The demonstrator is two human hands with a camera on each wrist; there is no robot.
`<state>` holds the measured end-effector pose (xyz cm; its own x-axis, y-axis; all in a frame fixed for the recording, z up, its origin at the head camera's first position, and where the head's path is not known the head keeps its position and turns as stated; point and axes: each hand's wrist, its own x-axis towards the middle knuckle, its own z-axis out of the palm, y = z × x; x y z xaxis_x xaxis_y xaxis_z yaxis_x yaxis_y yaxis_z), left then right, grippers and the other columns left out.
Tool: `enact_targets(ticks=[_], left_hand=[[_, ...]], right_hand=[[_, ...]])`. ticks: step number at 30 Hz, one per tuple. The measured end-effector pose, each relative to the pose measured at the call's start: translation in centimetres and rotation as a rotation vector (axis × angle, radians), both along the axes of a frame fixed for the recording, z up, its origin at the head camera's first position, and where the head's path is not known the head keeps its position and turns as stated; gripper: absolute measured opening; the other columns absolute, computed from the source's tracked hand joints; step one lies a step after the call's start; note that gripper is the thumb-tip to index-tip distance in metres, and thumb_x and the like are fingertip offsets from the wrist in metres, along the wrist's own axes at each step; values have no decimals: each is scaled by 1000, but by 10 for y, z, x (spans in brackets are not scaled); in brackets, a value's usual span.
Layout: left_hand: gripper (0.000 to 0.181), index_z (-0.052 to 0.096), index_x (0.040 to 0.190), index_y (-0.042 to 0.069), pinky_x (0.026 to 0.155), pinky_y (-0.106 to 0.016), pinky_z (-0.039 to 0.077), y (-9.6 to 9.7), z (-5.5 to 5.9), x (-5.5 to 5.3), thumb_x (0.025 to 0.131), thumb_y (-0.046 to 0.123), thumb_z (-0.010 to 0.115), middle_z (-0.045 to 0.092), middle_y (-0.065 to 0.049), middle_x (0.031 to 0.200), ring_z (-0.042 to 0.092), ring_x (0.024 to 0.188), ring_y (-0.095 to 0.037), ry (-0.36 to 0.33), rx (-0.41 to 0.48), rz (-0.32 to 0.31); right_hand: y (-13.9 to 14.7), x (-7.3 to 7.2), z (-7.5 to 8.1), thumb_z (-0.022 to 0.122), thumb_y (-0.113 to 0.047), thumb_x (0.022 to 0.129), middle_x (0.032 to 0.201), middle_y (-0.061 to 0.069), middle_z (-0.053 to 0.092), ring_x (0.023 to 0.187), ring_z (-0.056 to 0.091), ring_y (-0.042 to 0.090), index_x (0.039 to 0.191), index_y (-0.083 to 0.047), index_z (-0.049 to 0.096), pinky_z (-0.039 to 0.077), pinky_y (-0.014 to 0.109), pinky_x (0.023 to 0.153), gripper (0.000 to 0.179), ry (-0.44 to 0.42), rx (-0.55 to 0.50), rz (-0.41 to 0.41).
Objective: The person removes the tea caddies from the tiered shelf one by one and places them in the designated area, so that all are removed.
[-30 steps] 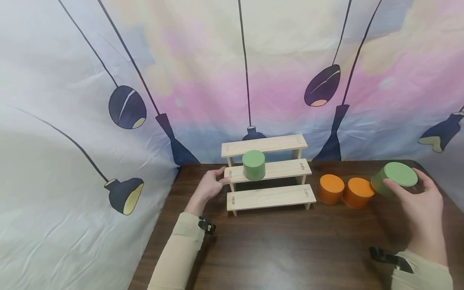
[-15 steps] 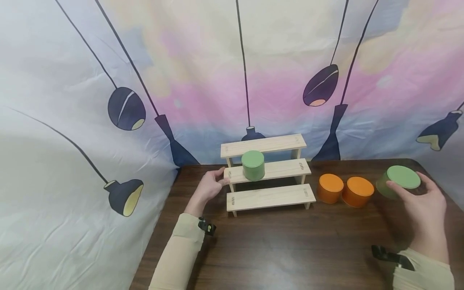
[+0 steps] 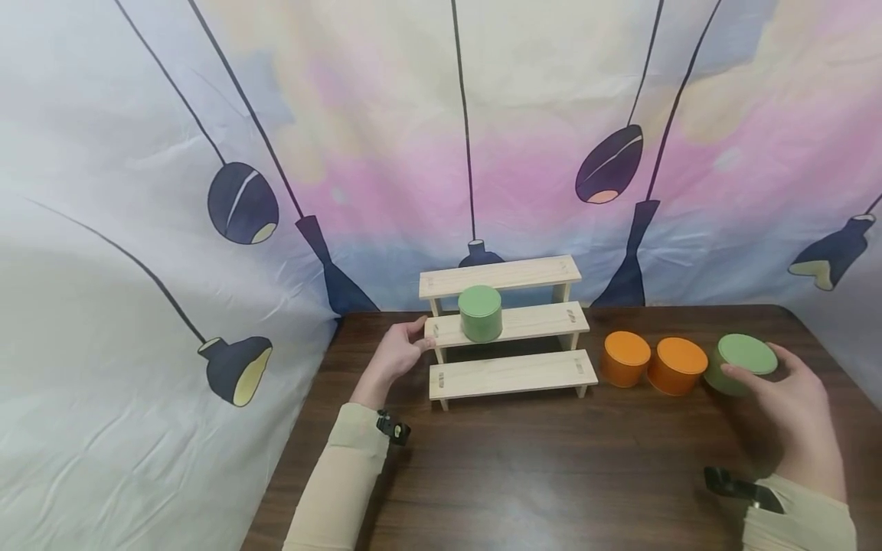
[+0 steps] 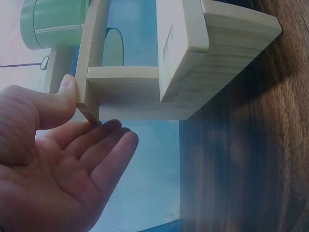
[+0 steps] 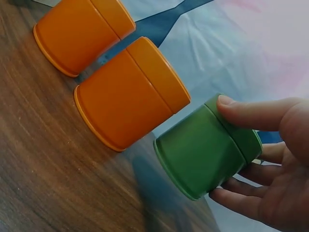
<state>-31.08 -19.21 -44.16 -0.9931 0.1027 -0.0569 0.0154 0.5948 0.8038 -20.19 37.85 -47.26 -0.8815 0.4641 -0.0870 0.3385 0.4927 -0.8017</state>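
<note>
In the head view, my right hand [image 3: 792,390] grips a green tin [image 3: 740,363] near its lid, thumb on one side and fingers on the other. In the right wrist view the tin [image 5: 205,147] leans a little, its base close to the tabletop. Right beside it on the left stand two orange tins [image 3: 677,366], the nearer one almost in line with it. My left hand [image 3: 394,353] pinches the left end of the middle step of a three-tier wooden display stand [image 3: 513,373], thumb above and fingertips below. A second green tin [image 3: 480,314] sits on that middle step.
The dark brown wooden table [image 3: 551,467] stretches in front of the stand. Close behind the stand hangs a cloth backdrop [image 3: 386,145] printed with dark lamps. The table's right edge lies just beyond my right hand.
My right hand has lowered the green tin and shifted it leftward, bringing it beside the nearer orange tin. The left hand keeps its place on the stand.
</note>
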Motion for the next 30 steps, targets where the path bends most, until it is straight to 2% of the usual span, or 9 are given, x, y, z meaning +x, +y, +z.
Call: enact_targets(ticks=[4, 11, 30], left_hand=[[62, 45, 163, 5, 123, -57, 34, 1, 1, -1, 107, 19, 69, 44, -14, 166, 37, 155, -37, -9, 0, -4], [62, 45, 162, 5, 123, -56, 34, 1, 1, 0, 107, 19, 69, 45, -14, 166, 37, 155, -36, -8, 4, -2], [60, 46, 162, 6, 124, -54, 34, 1, 2, 0, 108, 18, 67, 45, -13, 166, 38, 155, -34, 4, 0, -7]], right_hand=[[3, 0, -3, 67, -51, 102, 166, 44, 13, 146, 25, 67, 168, 7, 7, 31, 80, 109, 106, -30, 22, 44], [10, -3, -11, 66, -54, 102, 165, 45, 10, 149, 14, 67, 166, 10, 6, 23, 83, 112, 108, -41, 37, 105], [11, -5, -17, 67, -50, 103, 165, 45, 13, 148, 18, 68, 166, 9, 4, 26, 83, 110, 106, -23, 19, 133]])
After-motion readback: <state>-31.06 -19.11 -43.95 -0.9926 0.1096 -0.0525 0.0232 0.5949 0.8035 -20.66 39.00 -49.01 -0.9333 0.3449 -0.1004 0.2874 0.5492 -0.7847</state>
